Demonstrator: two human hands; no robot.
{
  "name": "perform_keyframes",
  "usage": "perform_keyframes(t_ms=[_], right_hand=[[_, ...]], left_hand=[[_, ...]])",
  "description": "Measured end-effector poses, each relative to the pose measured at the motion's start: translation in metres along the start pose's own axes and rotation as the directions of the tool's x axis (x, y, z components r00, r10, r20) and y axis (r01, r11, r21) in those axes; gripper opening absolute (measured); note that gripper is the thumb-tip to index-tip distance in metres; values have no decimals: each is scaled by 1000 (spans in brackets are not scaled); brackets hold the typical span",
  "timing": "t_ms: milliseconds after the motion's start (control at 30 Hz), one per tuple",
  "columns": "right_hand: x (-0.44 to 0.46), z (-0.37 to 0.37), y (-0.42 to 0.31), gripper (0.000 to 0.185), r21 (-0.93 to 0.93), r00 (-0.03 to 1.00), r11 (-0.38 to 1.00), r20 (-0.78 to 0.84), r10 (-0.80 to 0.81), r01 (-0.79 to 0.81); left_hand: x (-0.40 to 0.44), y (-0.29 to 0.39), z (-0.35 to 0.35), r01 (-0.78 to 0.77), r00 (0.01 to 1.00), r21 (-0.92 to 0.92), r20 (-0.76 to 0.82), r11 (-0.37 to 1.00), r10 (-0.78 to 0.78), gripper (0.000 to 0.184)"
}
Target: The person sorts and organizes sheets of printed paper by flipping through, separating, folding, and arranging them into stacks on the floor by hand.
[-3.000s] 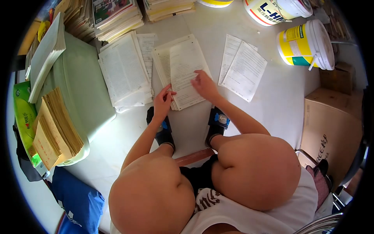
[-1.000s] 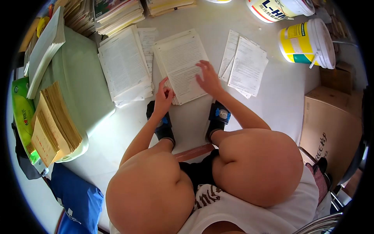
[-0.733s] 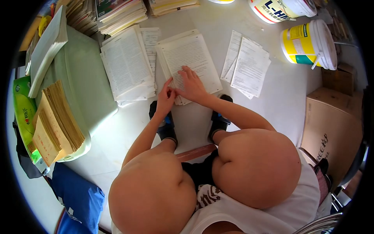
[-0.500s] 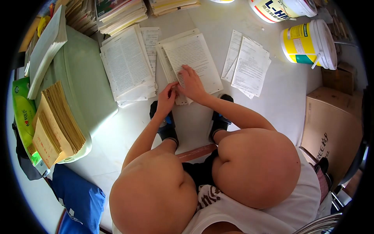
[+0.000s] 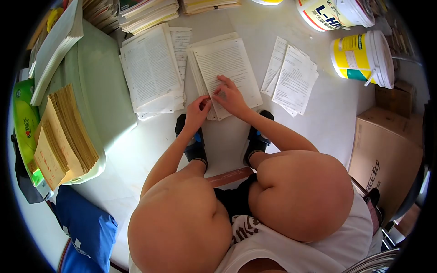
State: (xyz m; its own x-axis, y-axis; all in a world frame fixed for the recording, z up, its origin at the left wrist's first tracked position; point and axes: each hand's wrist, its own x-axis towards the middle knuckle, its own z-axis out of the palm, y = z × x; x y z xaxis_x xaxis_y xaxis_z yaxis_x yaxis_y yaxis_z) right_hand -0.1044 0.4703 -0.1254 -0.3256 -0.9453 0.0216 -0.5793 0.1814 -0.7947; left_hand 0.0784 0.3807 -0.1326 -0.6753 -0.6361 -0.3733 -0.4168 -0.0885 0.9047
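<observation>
A stack of printed sheets (image 5: 234,63) lies on the floor in front of my feet, its layers slightly offset at the left side. My left hand (image 5: 199,110) is closed at the lower left edge of this stack, with thumb and fingertips together on the sheet edges. Over the lower part of the top page rests my right hand (image 5: 231,98), its fingers apart and lightly bent, the thumb near the left hand's fingertips. How many sheets the left fingers grip is hidden.
Printed papers (image 5: 152,70) lie to the left, and a smaller fanned set (image 5: 296,79) to the right. A pale green container (image 5: 98,86) bears bundled papers (image 5: 75,129). Yellow-and-white buckets (image 5: 362,59) and a cardboard box (image 5: 382,150) stand at right. My shoes (image 5: 259,139) flank the stack's near edge.
The right hand's fingers have lifted and bent a little from lying flatter on the page. The left fingers have curled more at the stack's edge. The camera view has shifted slightly.
</observation>
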Motion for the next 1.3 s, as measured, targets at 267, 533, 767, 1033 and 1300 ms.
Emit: perform_keyframes(t_ms=[267,533,767,1033,1300], right_hand=[[-4,5,-3,29,2,998,1000,-55,-24,24],[-4,-2,7,26,30,998,998,-1,-55,55],[-5,-4,5,14,-27,994,995,-54,-99,98],[-7,-65,37,20,464,694,725,-277,664,-508],[-31,-242,78,32,983,721,160,-173,671,86]], left_hand=[[-2,-2,5,-40,997,53,-65,998,43,25],[-1,5,4,9,999,33,-31,999,-8,23],[0,-2,6,-24,999,63,-43,998,27,21],[-2,-1,5,-36,998,65,-43,997,39,18],[-1,-4,7,-72,995,64,-71,995,76,16]])
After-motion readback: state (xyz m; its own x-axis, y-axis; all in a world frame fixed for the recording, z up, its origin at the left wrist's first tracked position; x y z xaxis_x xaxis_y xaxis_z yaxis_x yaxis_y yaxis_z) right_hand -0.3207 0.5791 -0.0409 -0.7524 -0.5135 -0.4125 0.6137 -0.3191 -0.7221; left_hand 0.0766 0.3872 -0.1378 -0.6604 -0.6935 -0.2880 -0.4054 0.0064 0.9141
